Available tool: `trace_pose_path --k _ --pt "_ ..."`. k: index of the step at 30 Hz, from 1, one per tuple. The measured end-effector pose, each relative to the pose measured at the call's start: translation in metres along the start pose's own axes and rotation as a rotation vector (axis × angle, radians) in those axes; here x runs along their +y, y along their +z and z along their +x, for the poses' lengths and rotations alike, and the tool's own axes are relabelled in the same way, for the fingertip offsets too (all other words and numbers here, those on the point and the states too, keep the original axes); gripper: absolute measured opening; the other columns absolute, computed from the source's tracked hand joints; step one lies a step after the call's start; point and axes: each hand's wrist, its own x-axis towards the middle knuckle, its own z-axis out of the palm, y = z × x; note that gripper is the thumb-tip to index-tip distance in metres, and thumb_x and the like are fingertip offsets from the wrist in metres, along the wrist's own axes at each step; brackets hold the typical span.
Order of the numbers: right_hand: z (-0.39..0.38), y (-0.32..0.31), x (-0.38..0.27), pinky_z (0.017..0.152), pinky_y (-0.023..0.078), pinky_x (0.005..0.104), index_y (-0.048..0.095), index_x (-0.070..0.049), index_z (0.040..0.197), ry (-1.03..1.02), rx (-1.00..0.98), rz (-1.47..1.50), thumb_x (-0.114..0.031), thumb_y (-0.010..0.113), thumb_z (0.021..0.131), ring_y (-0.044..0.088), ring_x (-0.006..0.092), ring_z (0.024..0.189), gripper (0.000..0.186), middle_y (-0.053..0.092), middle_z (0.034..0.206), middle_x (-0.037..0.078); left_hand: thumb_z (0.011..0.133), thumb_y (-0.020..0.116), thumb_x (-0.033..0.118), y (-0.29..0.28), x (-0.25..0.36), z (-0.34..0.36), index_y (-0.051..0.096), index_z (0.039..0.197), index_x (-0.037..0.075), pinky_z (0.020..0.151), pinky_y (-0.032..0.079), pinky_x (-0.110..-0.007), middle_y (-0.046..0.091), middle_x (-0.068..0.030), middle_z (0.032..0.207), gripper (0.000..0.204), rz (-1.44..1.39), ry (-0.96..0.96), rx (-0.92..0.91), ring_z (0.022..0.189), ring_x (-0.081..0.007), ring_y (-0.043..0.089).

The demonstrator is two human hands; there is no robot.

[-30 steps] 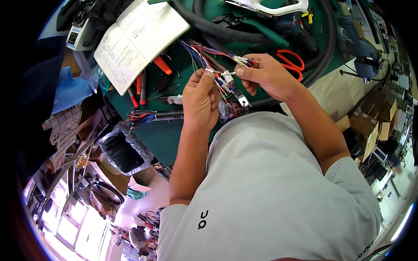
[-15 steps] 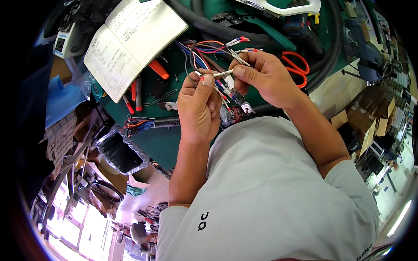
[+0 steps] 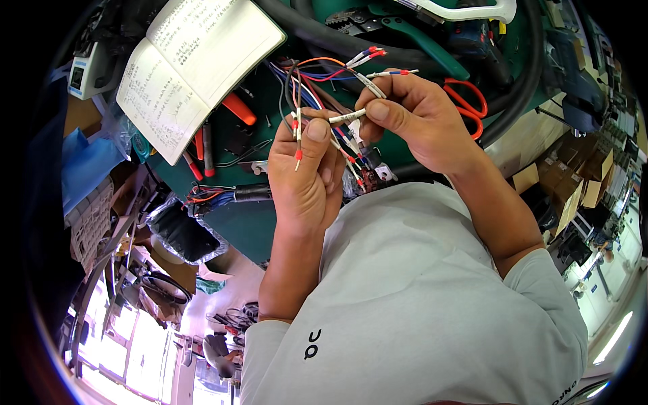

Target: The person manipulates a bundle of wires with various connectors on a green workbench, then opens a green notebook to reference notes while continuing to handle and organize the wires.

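Observation:
Between my two hands stretches a wire with a white printed marker sleeve (image 3: 347,117). My left hand (image 3: 307,169) is closed on it, thumb against the fingers. Wire ends with red ferrules (image 3: 298,155) lie across the back of those fingers. My right hand (image 3: 420,121) pinches the sleeve's other end between thumb and forefinger; the fingertips hide part of it. More wires with white sleeves and red ferrules (image 3: 371,55) fan out above and beside that hand. Behind both hands runs a bundle of coloured wires (image 3: 307,84), and other ferruled ends hang below.
An open handwritten notebook (image 3: 196,74) lies at the far left. Red-handled scissors (image 3: 466,108) are right of my right hand. Green-handled crimping pliers (image 3: 425,44) and thick black cable (image 3: 337,40) lie behind. Another sleeved wire bundle (image 3: 251,192) lies left on the green tabletop (image 3: 239,226).
Wire ends with red ferrules now hang lower, in front of my left fingers. The marker sleeve between the hands shows more plainly. The whole view has shifted slightly.

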Motion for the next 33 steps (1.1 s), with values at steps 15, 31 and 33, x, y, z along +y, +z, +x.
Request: trace_pose_path --k 15,31,33 --pt "-0.001 -0.001 -0.008 0.066 0.051 0.0249 0.060 0.001 0.102 0.039 -0.001 0.006 -0.027 0.058 0.098 0.062 0.0119 0.069 0.028 0.065 0.077 0.007 0.093 0.064 0.019 0.002 0.000 0.001 0.059 0.102 0.011 0.035 0.025 -0.015 0.065 -0.0035 0.096 0.014 -0.032 -0.034 -0.031 0.048 -0.0003 0.036" --pt "-0.003 -0.001 -0.012 0.060 0.049 0.0231 0.059 0.002 0.103 0.097 0.015 0.006 -0.026 0.056 0.099 0.060 0.0118 0.063 0.029 0.064 0.072 0.009 0.094 0.064 0.020 0.008 0.003 0.001 0.062 0.098 0.004 0.038 0.021 -0.019 0.046 0.0039 0.057 0.017 -0.021 -0.074 0.031 0.041 -0.0021 0.031" --pt "-0.003 -0.001 -0.012 0.060 0.049 0.0230 0.059 0.002 0.103 0.100 0.015 0.010 -0.026 0.056 0.099 0.060 0.0116 0.063 0.029 0.064 0.072 0.008 0.094 0.064 0.020 0.008 0.003 0.001 0.062 0.098 0.004 0.038 0.021 -0.019 0.046 0.0039 0.057 0.017 -0.024 -0.073 0.031 0.041 -0.0021 0.031"
